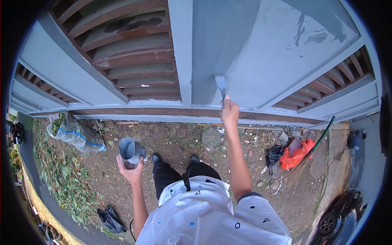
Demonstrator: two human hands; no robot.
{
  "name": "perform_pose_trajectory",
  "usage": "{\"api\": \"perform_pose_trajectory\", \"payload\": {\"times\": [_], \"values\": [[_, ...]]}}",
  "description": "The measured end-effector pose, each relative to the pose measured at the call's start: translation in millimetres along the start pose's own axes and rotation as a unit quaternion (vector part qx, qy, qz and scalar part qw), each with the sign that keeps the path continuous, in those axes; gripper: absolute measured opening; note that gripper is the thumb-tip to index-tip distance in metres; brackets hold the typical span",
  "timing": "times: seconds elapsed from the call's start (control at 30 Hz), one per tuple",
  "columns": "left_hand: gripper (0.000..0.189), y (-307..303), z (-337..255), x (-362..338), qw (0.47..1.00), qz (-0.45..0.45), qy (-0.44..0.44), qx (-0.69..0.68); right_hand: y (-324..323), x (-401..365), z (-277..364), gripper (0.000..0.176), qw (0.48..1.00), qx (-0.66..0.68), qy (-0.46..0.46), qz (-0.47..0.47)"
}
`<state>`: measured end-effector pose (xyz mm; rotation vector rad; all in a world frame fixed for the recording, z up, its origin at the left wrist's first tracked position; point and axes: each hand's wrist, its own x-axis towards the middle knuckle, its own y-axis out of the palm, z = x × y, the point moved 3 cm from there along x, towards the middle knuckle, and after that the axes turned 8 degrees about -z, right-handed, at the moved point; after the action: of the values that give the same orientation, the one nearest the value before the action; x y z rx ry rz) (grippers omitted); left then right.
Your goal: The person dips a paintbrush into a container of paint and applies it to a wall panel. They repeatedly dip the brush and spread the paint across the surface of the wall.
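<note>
My right hand [230,113] is closed around the handle of a paintbrush [221,83], whose bristles point up against the wall panel [253,69]. Darker grey paint covers the left part of this panel, and the rest is lighter, with dark streaks at its upper right. Lower and to the left, my left hand [132,170] holds a grey paint-coated container [127,149], its round opening facing up. What lies inside the container cannot be made out.
Brown louvred slats [141,57] sit left of the panel. On the ground are a clear plastic sack [79,134], an orange bag [297,154], black bags [111,219] and leafy plants [63,175]. A green pole [324,132] leans at the right. A car [339,218] stands lower right.
</note>
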<state>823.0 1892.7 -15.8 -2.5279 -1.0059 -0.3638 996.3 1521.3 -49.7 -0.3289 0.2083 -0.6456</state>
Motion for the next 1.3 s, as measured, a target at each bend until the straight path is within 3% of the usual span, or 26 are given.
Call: {"api": "perform_pose_trajectory", "payload": {"times": [0.07,0.13,0.2,0.27,0.3,0.37,0.5,0.67,0.83,1.03,1.3], "values": [[0.058,2,7,-2,1.0,0.006,-0.004,-0.007,-22,-9,50,0.049,0.988,0.136,-0.076,-0.01],[0.059,4,15,-4,1.0,-0.029,-0.007,-0.009,-40,-22,93,0.05,0.983,0.17,-0.071,0.01],[0.058,6,15,-4,1.0,-0.022,-0.007,-0.006,-38,-23,104,0.052,0.976,0.204,-0.07,0.033],[0.058,7,11,-7,1.0,-0.019,-0.01,0.002,-25,-19,101,0.048,0.952,0.259,-0.156,0.046],[0.057,10,-1,-7,0.999,-0.018,-0.019,-0.023,-17,-15,88,0.048,0.952,0.259,-0.157,0.049],[0.056,10,-4,-7,0.998,-0.019,-0.026,-0.047,9,0,45,0.049,0.98,0.049,-0.192,-0.012],[0.054,3,2,-12,1.0,-0.01,0.017,-0.013,55,2,-67,0.048,0.993,-0.005,-0.114,-0.009],[0.054,-2,2,-11,0.999,-0.005,0.01,0.037,73,-7,-131,0.049,0.996,-0.075,-0.041,0.016],[0.049,14,-14,-8,0.999,-0.008,-0.021,-0.029,78,-12,-156,0.054,0.993,-0.117,-0.004,0.032],[0.051,21,-21,-2,0.999,0.012,0.028,-0.04,53,-4,-153,0.062,0.994,-0.087,-0.01,0.071],[0.05,9,2,-6,0.999,0.014,-0.034,-0.003,20,-1,-192,0.056,0.978,0.023,0.18,0.104]]}}
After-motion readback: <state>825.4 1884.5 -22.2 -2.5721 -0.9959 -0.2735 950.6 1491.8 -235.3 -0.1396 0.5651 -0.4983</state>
